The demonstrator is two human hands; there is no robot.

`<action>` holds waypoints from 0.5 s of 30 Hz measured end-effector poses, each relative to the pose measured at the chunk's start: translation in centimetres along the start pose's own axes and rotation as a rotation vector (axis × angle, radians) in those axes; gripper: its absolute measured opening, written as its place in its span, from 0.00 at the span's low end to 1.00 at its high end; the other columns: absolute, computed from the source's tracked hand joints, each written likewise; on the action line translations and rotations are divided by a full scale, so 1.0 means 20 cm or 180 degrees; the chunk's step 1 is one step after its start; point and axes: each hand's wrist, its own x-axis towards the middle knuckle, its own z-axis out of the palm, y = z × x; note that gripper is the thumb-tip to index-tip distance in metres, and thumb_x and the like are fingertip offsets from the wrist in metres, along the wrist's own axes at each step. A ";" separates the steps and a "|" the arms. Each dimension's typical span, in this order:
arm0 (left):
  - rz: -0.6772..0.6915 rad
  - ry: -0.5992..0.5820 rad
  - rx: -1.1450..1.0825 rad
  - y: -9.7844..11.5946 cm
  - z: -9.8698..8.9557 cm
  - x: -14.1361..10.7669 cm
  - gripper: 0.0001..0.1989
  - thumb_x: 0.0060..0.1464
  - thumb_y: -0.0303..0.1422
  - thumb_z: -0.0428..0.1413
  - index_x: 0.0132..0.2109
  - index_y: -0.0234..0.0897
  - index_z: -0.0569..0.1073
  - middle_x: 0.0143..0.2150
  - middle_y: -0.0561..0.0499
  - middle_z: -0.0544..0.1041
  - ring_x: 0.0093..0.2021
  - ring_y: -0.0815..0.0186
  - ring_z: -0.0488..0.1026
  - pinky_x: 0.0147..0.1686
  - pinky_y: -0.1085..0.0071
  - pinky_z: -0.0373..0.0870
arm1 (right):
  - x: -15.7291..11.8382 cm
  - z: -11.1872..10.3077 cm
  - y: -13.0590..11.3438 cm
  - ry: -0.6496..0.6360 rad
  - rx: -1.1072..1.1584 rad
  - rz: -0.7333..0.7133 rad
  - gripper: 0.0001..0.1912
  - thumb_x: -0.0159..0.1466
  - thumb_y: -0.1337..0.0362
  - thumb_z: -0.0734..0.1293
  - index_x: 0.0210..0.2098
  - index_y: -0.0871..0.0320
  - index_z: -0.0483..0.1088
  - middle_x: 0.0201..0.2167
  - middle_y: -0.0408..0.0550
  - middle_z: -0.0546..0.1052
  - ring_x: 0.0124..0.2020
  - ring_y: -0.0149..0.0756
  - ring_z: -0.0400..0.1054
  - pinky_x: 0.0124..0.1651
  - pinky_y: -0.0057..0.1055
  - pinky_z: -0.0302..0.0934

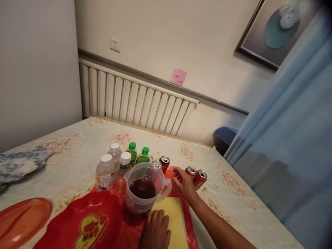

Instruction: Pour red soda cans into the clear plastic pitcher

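Note:
A clear plastic jug [142, 188] with dark liquid in it stands on a red plastic sheet. Close to its handle my right hand [184, 183] is raised, fingers apart and curved, holding nothing. Just right of that hand are two red cans [200, 179]; another red can [164, 163] stands behind the jug, beside a partly hidden one. My left hand [156, 230] lies flat, fingers extended, on the edge of a yellow pad [176, 221] in front of the jug.
Left of the jug are white-capped bottles [105, 173] and green-capped bottles [143, 156]. A red scalloped tray [64, 221] and an orange lid [24, 219] lie at front left. Patterned cloth [23, 164] lies at far left. A blue curtain [290, 138] hangs at right.

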 end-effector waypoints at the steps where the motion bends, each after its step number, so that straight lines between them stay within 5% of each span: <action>1: 0.0002 -0.0001 -0.0020 0.00 0.00 0.00 0.16 0.57 0.30 0.52 0.52 0.42 0.74 0.55 0.46 0.73 0.54 0.51 0.65 0.59 0.51 0.57 | 0.06 0.03 -0.05 -0.0116 0.0034 -0.0064 0.22 0.61 0.64 0.65 0.56 0.56 0.68 0.48 0.51 0.78 0.41 0.42 0.74 0.47 0.39 0.69; 7: -0.0001 -0.0050 -0.0076 -0.01 0.01 0.01 0.14 0.56 0.31 0.53 0.50 0.41 0.75 0.52 0.45 0.73 0.53 0.51 0.65 0.57 0.51 0.57 | 0.32 0.15 -0.25 -0.1205 -0.0746 -0.0271 0.35 0.61 0.57 0.69 0.65 0.49 0.56 0.61 0.50 0.69 0.55 0.45 0.69 0.53 0.37 0.63; 15: 0.0005 -0.0081 -0.0062 -0.01 -0.01 0.01 0.14 0.56 0.32 0.53 0.49 0.40 0.74 0.52 0.44 0.73 0.53 0.50 0.65 0.56 0.51 0.58 | 0.40 0.29 -0.27 -0.1496 -0.1340 -0.0169 0.19 0.66 0.60 0.64 0.56 0.54 0.67 0.51 0.56 0.73 0.43 0.45 0.73 0.41 0.35 0.63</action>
